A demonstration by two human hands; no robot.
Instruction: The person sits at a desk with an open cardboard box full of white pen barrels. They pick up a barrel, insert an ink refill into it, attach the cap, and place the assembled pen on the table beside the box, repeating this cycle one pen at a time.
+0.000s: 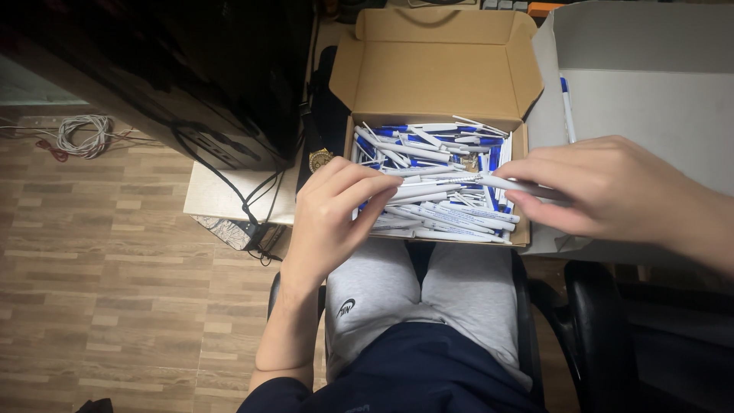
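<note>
One cardboard box (pixel 440 69), many white-and-blue pens (pixel 436 206), two hands (pixel 336 206).

Matt brown cardboard box (pixel 436 73), smooth glossy white-and-blue plastic pens (pixel 440 191) inside it, soft grey cloth trousers (pixel 466 294) below the box, wood-grain plank floor (pixel 115 268) left of it, glossy black chair armrest (pixel 592 321).

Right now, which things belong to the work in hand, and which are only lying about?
In use: left hand, right hand, white pen held between them, cardboard box of pens.
Lying about: single pen on grey lid, cable coil, black case.
</note>
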